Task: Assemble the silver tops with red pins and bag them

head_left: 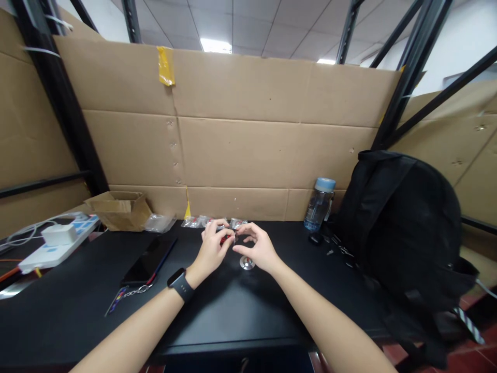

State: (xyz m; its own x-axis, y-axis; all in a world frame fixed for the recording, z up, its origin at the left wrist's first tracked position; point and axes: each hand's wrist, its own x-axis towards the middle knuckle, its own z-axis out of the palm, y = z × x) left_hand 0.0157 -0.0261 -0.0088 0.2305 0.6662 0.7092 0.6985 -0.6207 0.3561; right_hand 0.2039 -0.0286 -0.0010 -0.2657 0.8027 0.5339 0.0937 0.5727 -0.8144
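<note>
My left hand (214, 245), wearing a dark watch (180, 283) on the wrist, is closed in a pinch on a small red and clear object (224, 240); its exact kind is too small to make out. Just to the right, my right hand (259, 248) is curved with thumb and fingertips apart, close to the left fingertips. I see nothing plainly held in it. Under its thumb side, a small shiny round piece (247, 262) with a red mark rests on the black table. Behind both hands lie several small clear packets (200, 222) with red bits inside.
On the left are a phone (146, 261) with a keychain strap, an open cardboard box (119, 210), a plastic bag (160, 223) and a power strip (58, 246). A water bottle (319, 204) and black backpack (404, 233) stand right. A cardboard wall (240, 129) closes the back.
</note>
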